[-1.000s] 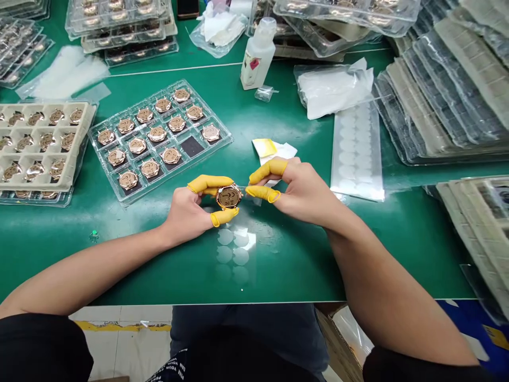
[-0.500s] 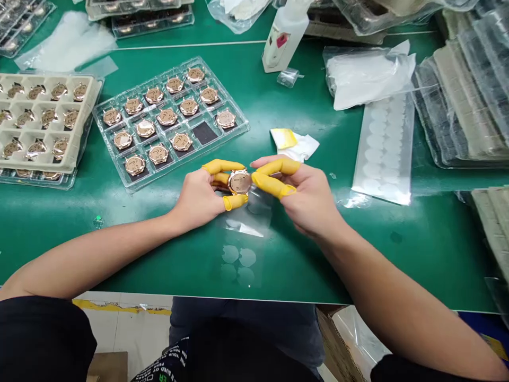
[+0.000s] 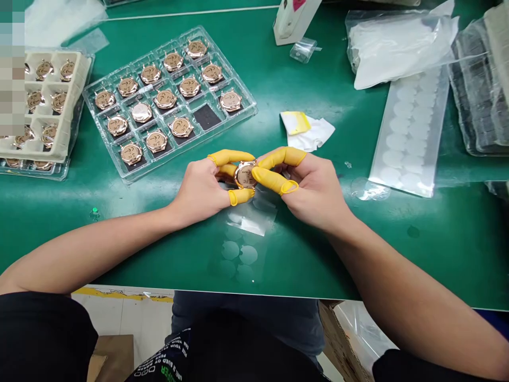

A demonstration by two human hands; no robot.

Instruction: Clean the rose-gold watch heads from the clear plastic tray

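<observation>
A round rose-gold watch case is pinched in my left hand between yellow finger cots. My right hand, also wearing yellow cots, presses its thumb and forefinger against the case's right side. Both hands hover over a clear film sheet with round stickers lying on the green table. To the upper left, a clear plastic tray holds several more watch cases in its pockets; one pocket shows bare black foam.
A beige tray of watch cases sits at the left edge. A long strip of round stickers lies at right, beside stacked trays and a bag of white cloths. A yellow-and-white scrap lies behind my hands. A white bottle stands farther back.
My right hand's fingers closed in from beside the case onto its right side. The view tilted down, so the trays and bottle shifted up the frame.
</observation>
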